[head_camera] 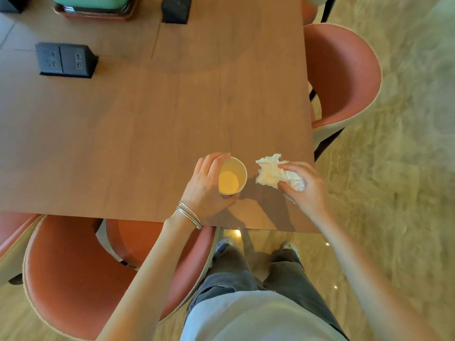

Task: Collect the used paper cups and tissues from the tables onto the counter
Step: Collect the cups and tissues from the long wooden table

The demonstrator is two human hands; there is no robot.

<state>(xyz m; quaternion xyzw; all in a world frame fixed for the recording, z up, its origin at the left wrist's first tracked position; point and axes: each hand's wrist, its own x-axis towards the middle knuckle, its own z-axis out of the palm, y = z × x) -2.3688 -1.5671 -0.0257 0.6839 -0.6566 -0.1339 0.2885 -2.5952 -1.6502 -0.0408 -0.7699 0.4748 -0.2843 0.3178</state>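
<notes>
The left hand (204,185) was wrapped around an upright paper cup (231,175) near the front right corner of the wooden desk (147,124). Just beside it, the right hand (305,188) had closed on a crumpled tissue (273,172) above the desk's edge.

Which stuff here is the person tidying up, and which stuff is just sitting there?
Being tidied up:
- paper cup, held by the left hand
- crumpled tissue, held by the right hand

Just sitting there:
- black socket box on the table
- second black box farther back
- tray with something green
- orange chairs
</notes>
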